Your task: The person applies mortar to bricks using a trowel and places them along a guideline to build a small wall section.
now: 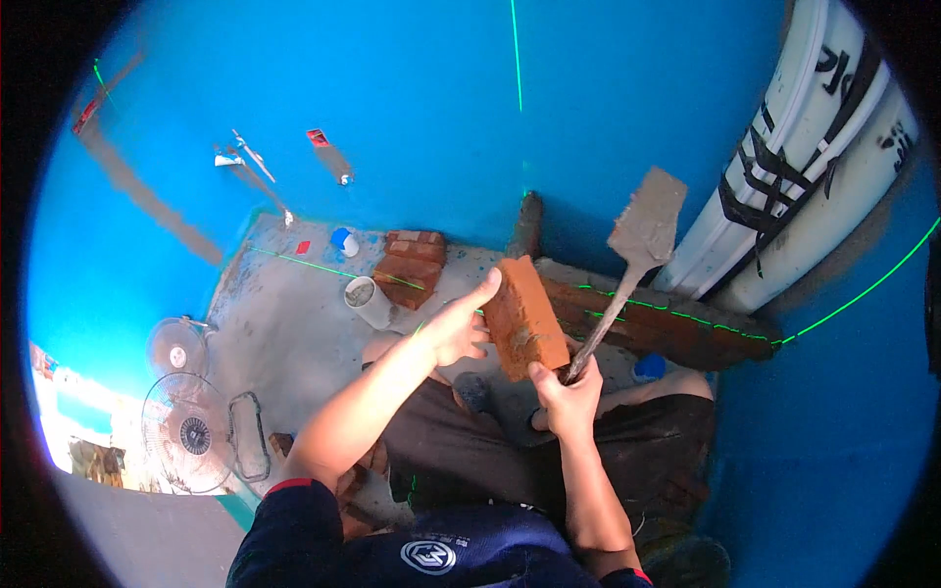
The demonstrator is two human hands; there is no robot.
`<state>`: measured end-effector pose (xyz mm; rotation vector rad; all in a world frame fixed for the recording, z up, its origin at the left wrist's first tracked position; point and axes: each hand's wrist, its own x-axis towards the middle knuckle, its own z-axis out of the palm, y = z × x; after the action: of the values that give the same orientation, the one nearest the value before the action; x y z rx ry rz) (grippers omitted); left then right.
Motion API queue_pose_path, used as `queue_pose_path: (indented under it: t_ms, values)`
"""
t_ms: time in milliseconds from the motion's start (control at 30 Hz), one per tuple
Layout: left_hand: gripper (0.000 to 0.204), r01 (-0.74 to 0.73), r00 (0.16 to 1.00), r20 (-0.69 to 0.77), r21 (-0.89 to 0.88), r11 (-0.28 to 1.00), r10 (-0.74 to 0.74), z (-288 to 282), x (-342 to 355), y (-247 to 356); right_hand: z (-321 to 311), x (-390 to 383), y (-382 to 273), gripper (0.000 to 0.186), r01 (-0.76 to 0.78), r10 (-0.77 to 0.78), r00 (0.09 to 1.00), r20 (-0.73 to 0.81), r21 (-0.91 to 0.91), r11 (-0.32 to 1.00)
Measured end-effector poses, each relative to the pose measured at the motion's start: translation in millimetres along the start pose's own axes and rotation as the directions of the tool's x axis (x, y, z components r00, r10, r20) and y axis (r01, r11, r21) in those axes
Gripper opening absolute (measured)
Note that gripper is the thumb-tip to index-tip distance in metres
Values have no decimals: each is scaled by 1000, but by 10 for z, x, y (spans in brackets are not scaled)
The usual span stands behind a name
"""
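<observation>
At frame centre: left hand (453,328) gripping brick (524,318), right hand (569,392) clutching trowel (642,235); mortaring stage, spreading due next.

Grey cement floor (294,333) with bricks, a cup and fans

A stack of red bricks (412,267) sits near the blue wall, with a white cup (369,301) lying on its side just beside it and a blue-and-white lid (343,241) a little further back. A small red piece (303,247) lies near the lid. A low course of bricks (667,328) runs along the right. Two white fans (186,412) stand at the left edge, a grey wire frame (249,437) flat beside them.
</observation>
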<state>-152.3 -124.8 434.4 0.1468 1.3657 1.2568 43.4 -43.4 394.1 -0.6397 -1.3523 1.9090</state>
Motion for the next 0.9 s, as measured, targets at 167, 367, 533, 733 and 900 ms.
queue_pose_path:
  t_ms: [167,367,533,733,900]
  values:
    - [73,-153,988,-47,-209,966,146,242,232,-254,-56,-132,25,66,49,-22,994,107,-264,963]
    - [61,-244,943,81,-490,837,323,175,335,-269,-442,-211,-276,67,-8,41,994,106,-295,955]
    - [73,-269,825,260,-600,753,502,8,270,200,-1087,-594,-540,56,6,-81,977,-196,-352,936]
    - [44,-298,930,158,-210,931,333,141,538,164,-1283,-1136,-785,55,-50,3,913,-408,-103,993]
    - [50,-86,989,86,-301,950,117,182,923,-211,-1325,-1348,-613,54,-183,109,842,-529,-90,979]
